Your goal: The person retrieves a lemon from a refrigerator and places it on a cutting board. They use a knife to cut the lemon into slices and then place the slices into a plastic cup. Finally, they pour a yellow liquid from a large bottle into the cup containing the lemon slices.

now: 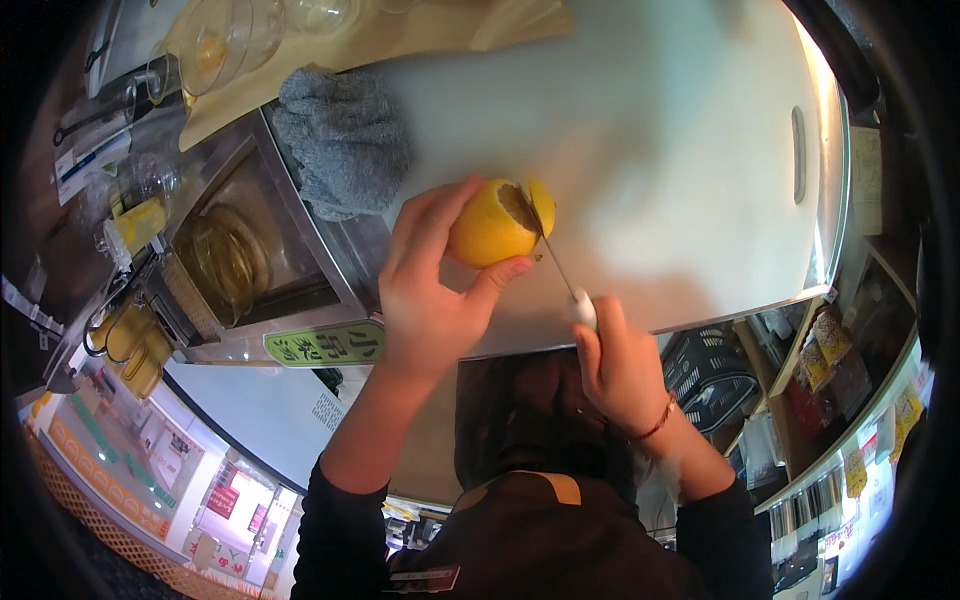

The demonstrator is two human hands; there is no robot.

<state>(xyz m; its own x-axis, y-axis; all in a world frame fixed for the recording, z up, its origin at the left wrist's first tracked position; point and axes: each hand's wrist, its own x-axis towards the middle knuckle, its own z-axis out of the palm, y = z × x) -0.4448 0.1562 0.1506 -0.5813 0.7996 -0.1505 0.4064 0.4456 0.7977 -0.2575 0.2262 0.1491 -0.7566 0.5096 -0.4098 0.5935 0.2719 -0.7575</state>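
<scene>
My left hand [439,281] holds a yellow citrus fruit [491,229], its fingers behind the fruit and its thumb along the near side. The fruit's right end is cut, and a yellow end slice [543,206] stands beside the cut face. Between the two lies the blade of a knife [561,264]. My right hand [619,364] grips the knife's pale handle. A small dark bit [538,257] rests on the white cutting board [720,202] by the blade. The fruit's far left side is partly hidden by my fingers.
A crumpled grey towel [345,142] lies left of the fruit. Further left is a metal sink [289,214] with a clear yellowish vessel [221,266] in it. Clear containers [214,49] stand at the upper left. A green sign with writing [322,344] sits at the counter's near edge.
</scene>
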